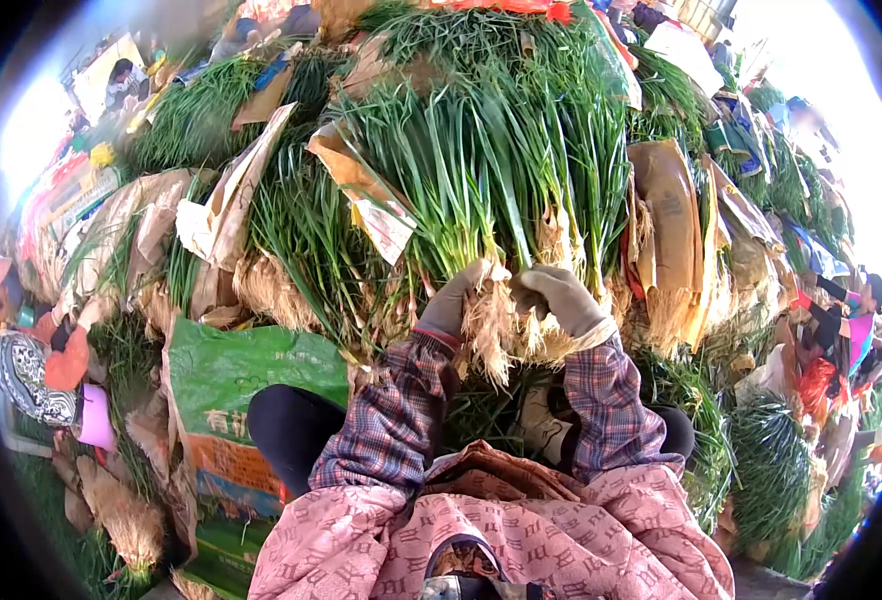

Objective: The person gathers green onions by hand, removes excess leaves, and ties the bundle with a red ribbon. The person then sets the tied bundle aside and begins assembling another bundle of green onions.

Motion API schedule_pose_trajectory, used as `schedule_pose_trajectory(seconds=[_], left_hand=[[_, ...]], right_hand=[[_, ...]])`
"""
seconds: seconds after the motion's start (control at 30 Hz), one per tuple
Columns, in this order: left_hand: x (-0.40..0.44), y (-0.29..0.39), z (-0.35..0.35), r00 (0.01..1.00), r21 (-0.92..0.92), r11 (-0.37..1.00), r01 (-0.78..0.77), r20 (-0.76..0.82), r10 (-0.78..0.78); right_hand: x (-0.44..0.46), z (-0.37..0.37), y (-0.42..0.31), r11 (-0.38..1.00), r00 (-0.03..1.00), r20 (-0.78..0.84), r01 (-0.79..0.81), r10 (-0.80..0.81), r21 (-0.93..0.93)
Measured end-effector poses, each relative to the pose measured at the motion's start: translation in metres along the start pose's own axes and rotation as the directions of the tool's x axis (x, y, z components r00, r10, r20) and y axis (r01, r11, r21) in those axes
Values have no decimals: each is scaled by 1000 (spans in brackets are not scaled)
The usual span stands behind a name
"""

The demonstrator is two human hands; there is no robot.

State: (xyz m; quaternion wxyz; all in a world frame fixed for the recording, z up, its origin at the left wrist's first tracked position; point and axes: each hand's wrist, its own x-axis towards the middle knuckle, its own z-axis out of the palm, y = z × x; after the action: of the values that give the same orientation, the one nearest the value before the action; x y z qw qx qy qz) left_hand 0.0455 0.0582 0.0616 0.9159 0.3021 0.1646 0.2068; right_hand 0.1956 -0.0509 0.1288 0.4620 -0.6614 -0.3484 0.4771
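My left hand (451, 303), in a grey-brown glove, is closed around the base of a bunch of green stalks (466, 215), with pale roots (491, 325) hanging below the fingers. Just to its right, my right hand (564, 300), gloved too, has its fingers bent together at the root ends; what it holds, if anything, is hidden. The long green leaves fan away from both hands over a large pile of similar plants (521, 110).
A green plastic sack (251, 370) lies at the left. Brown paper wrapping (666, 210) covers a bundle at the right. A person in an orange sleeve (66, 362) sits at the far left, another person (854, 325) at the far right.
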Motion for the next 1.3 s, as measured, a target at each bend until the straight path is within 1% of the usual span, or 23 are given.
schedule_pose_trajectory(seconds=[0.07,0.1,0.17,0.2,0.27,0.4,0.43,0.5,0.53,0.6,0.67,0.7,0.73,0.77,0.8,0.87,0.93,1.0,1.07,1.17,1.2,1.27,1.3], left_hand=[[9,5,3,984,93,995,35,-179,-18],[14,-3,-6,981,134,991,16,-192,10],[2,5,-12,991,311,949,43,-135,0],[-6,3,-14,991,258,965,53,-131,-19],[-22,6,-15,978,358,934,7,-196,68],[-31,14,-28,920,630,777,-19,-293,261],[-30,18,-22,850,416,908,46,-495,183],[-40,22,-27,846,512,858,37,-473,246],[-47,21,-28,844,557,830,38,-463,272],[-70,24,-9,906,570,821,22,-359,225],[-83,10,-7,916,487,860,-152,-257,308],[-83,0,-44,945,499,867,12,-290,153],[-87,1,-48,973,333,943,1,-217,75],[-90,0,-51,992,154,988,10,-128,10],[-94,-2,-54,999,-30,999,38,-24,-39],[-102,-5,-51,997,-285,956,-75,10,81],[-108,-12,-53,963,-466,883,52,258,80],[-116,-15,-46,952,-468,878,100,303,53],[-117,-20,-45,964,-438,893,105,267,18],[-116,-22,-39,972,-508,848,153,234,-35],[-114,-23,-39,959,-537,827,165,282,-8],[-110,-28,-40,930,-594,780,195,365,46],[-106,-28,-41,899,-591,776,221,433,73]], right_hand=[[7,0,-3,980,982,33,-180,184,-80],[20,-8,14,996,995,52,-79,82,-44],[43,-12,25,987,987,109,-128,117,100],[54,-12,31,983,980,169,-130,108,127],[56,15,2,945,946,102,-315,306,84],[83,29,25,988,991,43,-132,128,86],[80,37,25,997,996,-81,-37,32,-70],[54,58,9,861,972,-189,27,-142,-508],[36,73,-1,862,970,-177,58,-169,-504],[30,93,23,618,838,-49,360,-544,-698],[20,104,22,527,823,2,366,-568,-767],[25,106,33,558,813,14,412,-583,-720],[26,106,35,584,802,25,456,-596,-672],[24,103,35,768,890,46,416,-453,-487],[25,99,39,915,920,-90,363,-382,-178],[17,82,32,821,960,-224,262,-167,507],[9,68,33,810,982,22,143,-189,569],[2,75,15,900,953,302,-107,-28,423],[4,97,12,927,975,215,-137,63,350],[9,114,16,608,961,274,-241,39,757],[33,107,53,615,907,417,-303,-48,729],[23,116,43,407,870,491,-464,41,787],[23,115,46,-183,704,710,-699,-5,692]])
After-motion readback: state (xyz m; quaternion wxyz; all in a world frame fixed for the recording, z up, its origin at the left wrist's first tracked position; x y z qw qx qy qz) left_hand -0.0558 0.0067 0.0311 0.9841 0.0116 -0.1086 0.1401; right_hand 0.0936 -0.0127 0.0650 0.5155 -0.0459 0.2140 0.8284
